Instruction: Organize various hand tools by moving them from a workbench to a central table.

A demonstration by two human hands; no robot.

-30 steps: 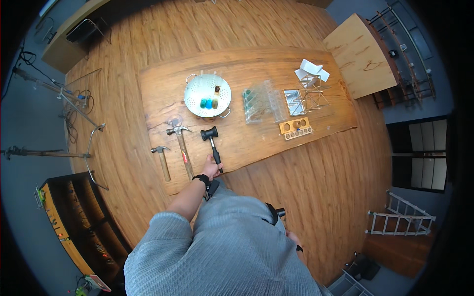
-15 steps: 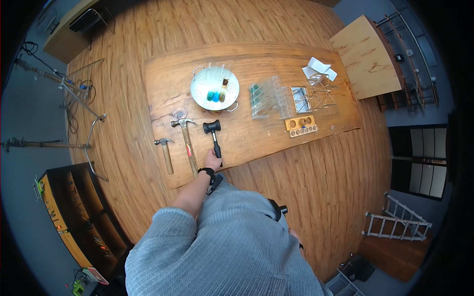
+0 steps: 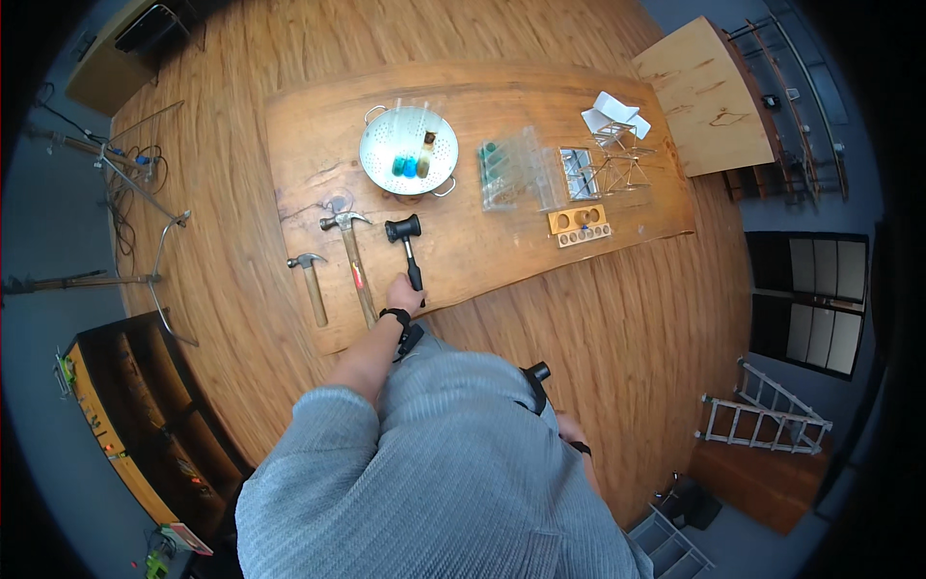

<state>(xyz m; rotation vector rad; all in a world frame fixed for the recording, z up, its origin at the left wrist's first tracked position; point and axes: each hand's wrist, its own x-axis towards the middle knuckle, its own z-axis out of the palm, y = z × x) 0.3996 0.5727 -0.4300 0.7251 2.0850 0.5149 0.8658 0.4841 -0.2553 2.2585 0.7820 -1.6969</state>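
Observation:
My left hand (image 3: 404, 293) is closed around the lower handle of a black-headed mallet (image 3: 409, 253), which lies on the wooden table (image 3: 463, 256) near its front edge. Left of it rests a claw hammer (image 3: 355, 262) with a long wooden handle. A smaller claw hammer (image 3: 313, 288) lies farther left. My right hand (image 3: 571, 428) hangs low beside my body, away from the table; its fingers are mostly hidden. Beyond the mallet stands a white colander (image 3: 379, 159) with two handles, holding clear tubes with blue, green and brown ends (image 3: 411, 166).
Clear plastic racks (image 3: 511, 174) stand mid-table. To their right are a wooden block with round holes (image 3: 582, 227), a small mirror-like tray (image 3: 579, 174), a wire frame (image 3: 625, 174) and crumpled white paper (image 3: 615, 111). A stepladder (image 3: 762, 425) lies at the right; shelves (image 3: 154, 405) stand left.
The whole view has shifted slightly, so the table sits higher and farther left. My left hand stays at the mallet handle. More of my right hand shows beside my body.

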